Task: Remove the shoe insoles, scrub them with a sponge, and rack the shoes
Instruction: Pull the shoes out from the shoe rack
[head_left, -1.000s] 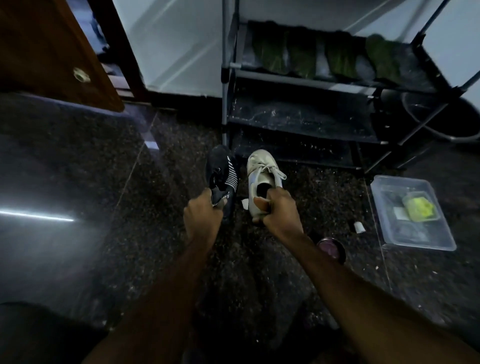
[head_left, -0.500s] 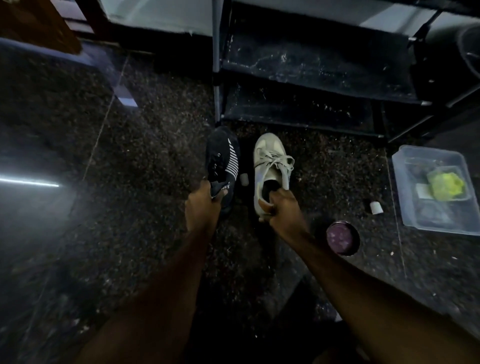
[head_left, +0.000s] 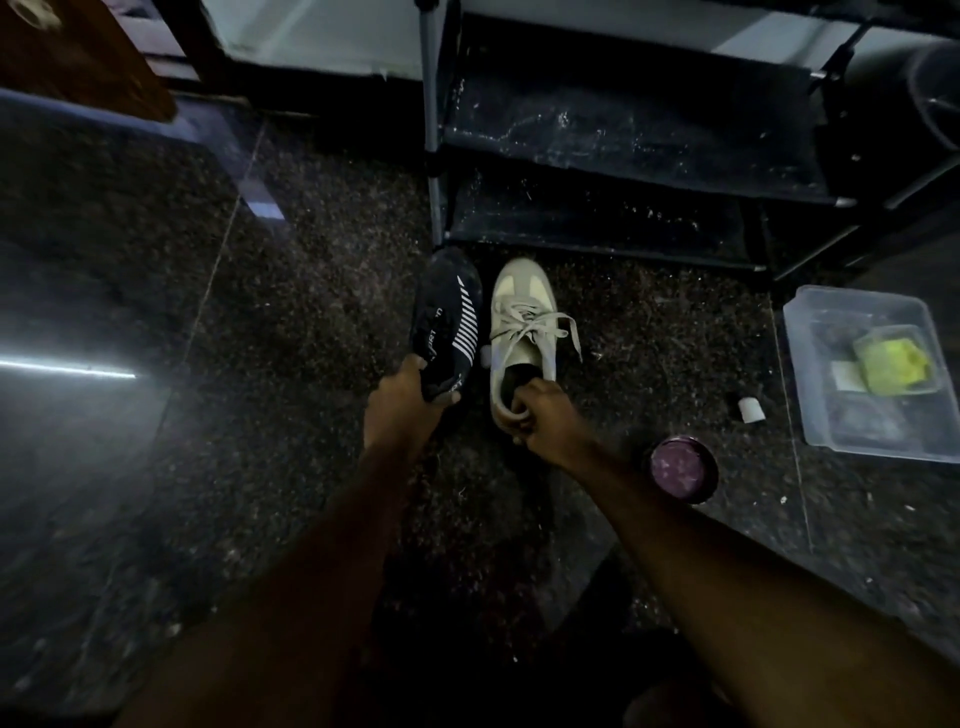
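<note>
Two shoes stand side by side on the dark speckled floor, toes toward the shoe rack (head_left: 623, 130). My left hand (head_left: 402, 402) grips the heel of the black shoe (head_left: 447, 317), which has white stripes on its side. My right hand (head_left: 545, 415) grips the heel rim of the beige laced shoe (head_left: 522, 322), fingers curled over the collar. A yellow-green sponge (head_left: 893, 358) lies inside a clear plastic tub (head_left: 810, 395) at the right. The insoles are hidden inside the shoes.
A round purple-topped tin (head_left: 680, 467) sits on the floor beside my right forearm. A small white cap (head_left: 751, 409) lies near the tub. A wooden door (head_left: 78, 52) is at the upper left. A dark basin (head_left: 935, 104) stands right of the rack.
Both shoes have come down from a raised hold to the floor in front of the rack. My hands keep their grips on the heels. The view has tilted further down.
</note>
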